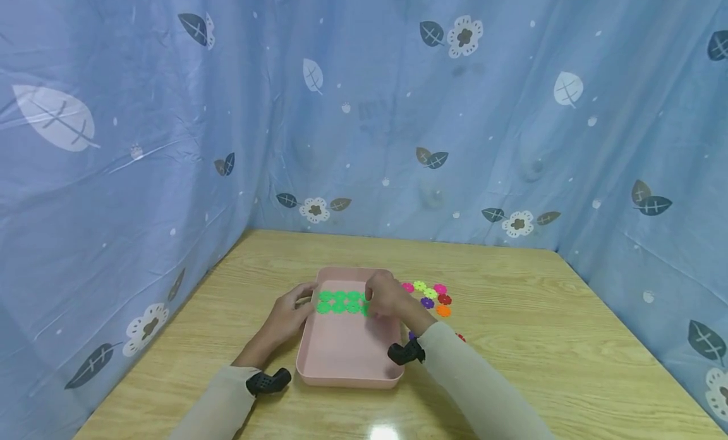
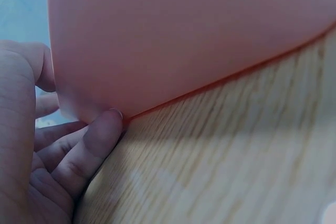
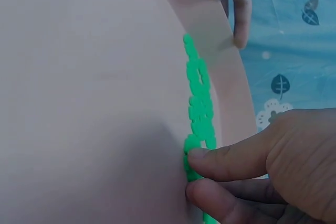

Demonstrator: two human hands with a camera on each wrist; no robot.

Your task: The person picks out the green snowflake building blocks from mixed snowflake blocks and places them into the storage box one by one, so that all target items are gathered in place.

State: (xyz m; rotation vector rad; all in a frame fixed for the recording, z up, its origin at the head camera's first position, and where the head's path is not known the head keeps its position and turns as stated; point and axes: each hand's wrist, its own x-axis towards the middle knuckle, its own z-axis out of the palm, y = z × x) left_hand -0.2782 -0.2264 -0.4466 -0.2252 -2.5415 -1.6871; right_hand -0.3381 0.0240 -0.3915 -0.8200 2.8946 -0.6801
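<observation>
A pink rectangular tray (image 1: 352, 358) rests on the wooden table. Inside it, green flower-shaped plastic discs (image 1: 339, 303) lie in two rows across its far half. My left hand (image 1: 289, 313) holds the tray's left side; in the left wrist view its fingers curl about the pink wall (image 2: 173, 40), with one fingertip low against its bottom edge. Reaching over the tray's right side, my right hand (image 1: 388, 296) is at the right end of the rows. In the right wrist view, its thumb and forefinger pinch a green disc (image 3: 192, 148) beside the others. That hand partly hides the row ends.
Right of the tray, loose flower-shaped discs in pink, yellow, purple, red and orange (image 1: 443, 310) lie on the table (image 1: 512, 326). More lie partly behind the right forearm. A blue patterned curtain (image 1: 364, 111) hangs along the back and both sides.
</observation>
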